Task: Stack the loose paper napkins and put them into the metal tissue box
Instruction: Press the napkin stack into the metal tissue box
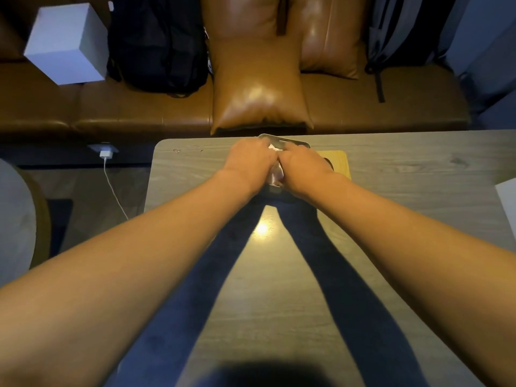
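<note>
Both hands meet side by side at the far edge of the grey table [391, 169]. My left hand [248, 160] and my right hand [304, 167] press down together on white paper napkins [276, 174], which show only in the narrow gap between the hands. The metal tissue box [282, 141] lies under and behind the hands; only its shiny far rim shows. Fingers of both hands curl down over the napkins, and most of the stack is hidden.
A light wooden board [339, 162] lies right of the hands. Beyond the table runs a brown leather bench with cushions [259, 88], dark backpacks [159, 43] and a white box [68, 43]. A charger and cable [107, 155] hang at the left. A white sheet [506, 196] sits at the right edge.
</note>
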